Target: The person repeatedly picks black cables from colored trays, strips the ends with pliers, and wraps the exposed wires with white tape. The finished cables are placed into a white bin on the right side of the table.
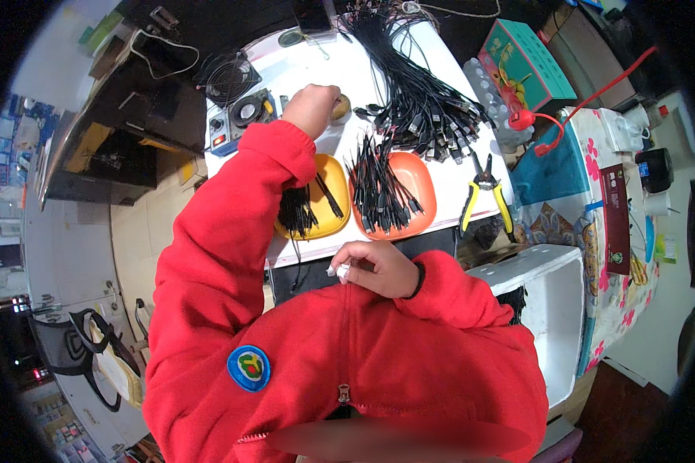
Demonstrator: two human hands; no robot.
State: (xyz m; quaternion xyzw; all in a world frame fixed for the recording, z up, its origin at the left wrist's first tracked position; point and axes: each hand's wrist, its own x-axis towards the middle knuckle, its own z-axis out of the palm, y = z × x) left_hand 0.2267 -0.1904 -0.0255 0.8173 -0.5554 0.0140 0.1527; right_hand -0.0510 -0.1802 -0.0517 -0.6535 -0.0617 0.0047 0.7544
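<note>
My left hand [313, 108] reaches out over the white table [340, 73], its fingers curled down at a small round tin [341, 108]; what it grips is hidden. My right hand [374, 268] rests near my chest at the table's front edge, pinched shut on a small white piece [341, 270]. Between the hands sit a yellow dish [333, 224] and an orange dish [421, 185], both holding several short black cables. A big heap of black cables [413, 100] lies beyond the orange dish.
Yellow-handled pliers [483, 197] lie right of the orange dish. A small fan and control box [239, 116] stand at the table's left. A white foam box [552, 309] sits lower right, beside a flowered tablecloth [618, 293]. A teal carton [525, 65] stands at the back right.
</note>
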